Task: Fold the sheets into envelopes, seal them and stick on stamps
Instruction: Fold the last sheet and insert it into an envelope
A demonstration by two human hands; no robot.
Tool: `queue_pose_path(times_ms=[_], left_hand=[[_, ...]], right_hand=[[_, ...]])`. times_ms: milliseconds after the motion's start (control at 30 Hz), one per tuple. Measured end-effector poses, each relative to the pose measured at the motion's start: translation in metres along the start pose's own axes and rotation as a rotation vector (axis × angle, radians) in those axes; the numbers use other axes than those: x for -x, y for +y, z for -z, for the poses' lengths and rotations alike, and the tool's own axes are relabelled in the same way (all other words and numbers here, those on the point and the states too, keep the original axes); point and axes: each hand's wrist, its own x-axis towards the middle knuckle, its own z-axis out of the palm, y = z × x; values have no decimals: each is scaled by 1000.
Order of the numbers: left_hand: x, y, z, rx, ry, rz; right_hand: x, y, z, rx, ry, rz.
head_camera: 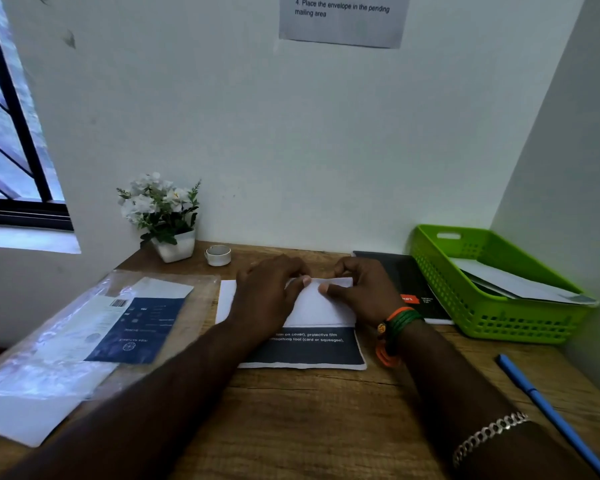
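Wooden desk [309, 410] meets a white wall; a potted white-flower plant [163, 216] and tape roll [218, 254] sit at the back, a green basket [492, 320] with papers at right, a blue pen [551, 417] nearer. Centre, the white sheet [317, 304] lies on a dark printed page [312, 351]. Left hand [267, 292] and right hand [364, 289] both pinch its folded top edge, fingers curled.

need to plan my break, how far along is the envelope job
Done: some white papers, possibly finished envelopes, lie in the green basket. In hand: left hand and right hand pinch and fold a white sheet on the desk. Left: sealing and stamping; no stamp shows.
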Motion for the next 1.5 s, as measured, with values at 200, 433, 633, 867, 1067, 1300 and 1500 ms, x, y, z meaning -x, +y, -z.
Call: queue_pose_path(times_ms=[200, 433, 633, 867, 1067, 1300, 1500], left_hand=[[-4, -25, 12, -139, 28, 215], [-5, -47, 24, -135, 81, 374], [-4, -47, 23, 47, 117, 362], [-5, -48, 19, 107, 147, 289], [-7, -47, 26, 63, 276, 157], [-8, -45, 28, 79, 329, 103], [-4, -43, 33, 74, 222, 112]], right_hand=[[-4, 8, 7, -24, 52, 59], [-6, 16, 10, -85, 95, 23], [-8, 18, 7, -116, 134, -36], [-6, 25, 17, -147, 196, -202], [-8, 15, 21, -104, 203, -109], [-4, 6, 27, -58, 191, 24], [0, 6, 27, 167, 193, 86]])
